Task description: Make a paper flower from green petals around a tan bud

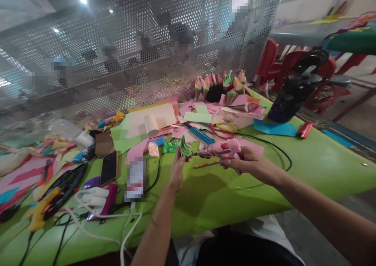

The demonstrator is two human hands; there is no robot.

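Note:
My left hand (pixel 177 171) is closed on a green swirled paper piece (pixel 185 147), shaped like the top of a soft-serve ice cream. In my right hand (pixel 245 162) is a pink hot glue gun (pixel 226 148) with a small red light on its side. Its darkened nozzle points left and reaches close to the base of the green swirl; whether they touch I cannot tell. A pencil (pixel 205 164) lies on the table just beneath. Behind the glue gun are a blue cutter knife (pixel 201 134) and scissors with red and yellow handles (pixel 225 127).
Finished paper ice cream cones (pixel 205 84) stand at the back of the green table (pixel 311 156), by a perforated metal screen (pixel 117 54). A dark bottle (pixel 289 96) is at right. Phones (pixel 109 168), cables, a yellow glue gun (pixel 44 209) and paper scraps crowd the left.

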